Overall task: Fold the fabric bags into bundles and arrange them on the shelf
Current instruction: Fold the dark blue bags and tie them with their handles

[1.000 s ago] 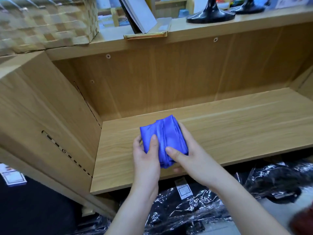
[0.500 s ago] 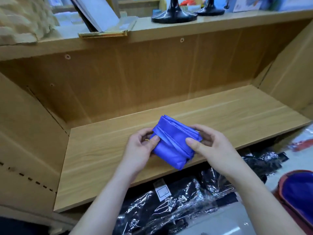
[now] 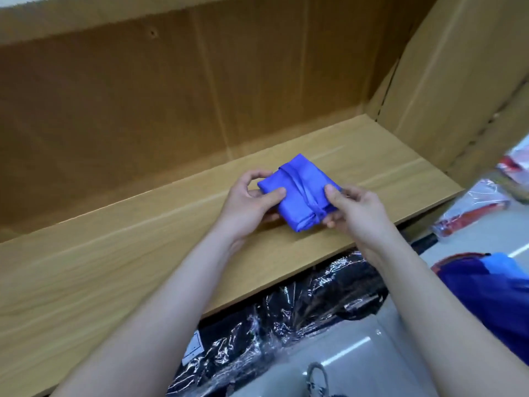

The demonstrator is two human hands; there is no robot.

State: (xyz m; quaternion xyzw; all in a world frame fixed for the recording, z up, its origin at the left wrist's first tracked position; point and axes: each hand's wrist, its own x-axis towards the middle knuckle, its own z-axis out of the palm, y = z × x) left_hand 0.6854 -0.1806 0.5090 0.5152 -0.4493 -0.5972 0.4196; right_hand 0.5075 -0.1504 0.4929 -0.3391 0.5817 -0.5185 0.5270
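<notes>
Both hands, the left (image 3: 249,202) and the right (image 3: 353,209), pinch opposite sides of the blue bundle (image 3: 300,193), likely to keep its folds from springing open over the shelf (image 3: 143,253).

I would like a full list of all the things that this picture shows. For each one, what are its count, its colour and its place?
folded fabric bundle: one, blue, over the shelf board near its front edge, between both hands
shelf board: one, light wood, across the middle
back panel: one, darker brown wood, behind the board
black packages: count unclear, black in clear plastic, below the board
red packages: count unclear, red in clear plastic, on the floor at right
loose fabric: one heap, dark blue, lower right
floor: one, grey, bottom
left hand: one, grips the bundle's left side
right hand: one, pinches the bundle's right side
</notes>
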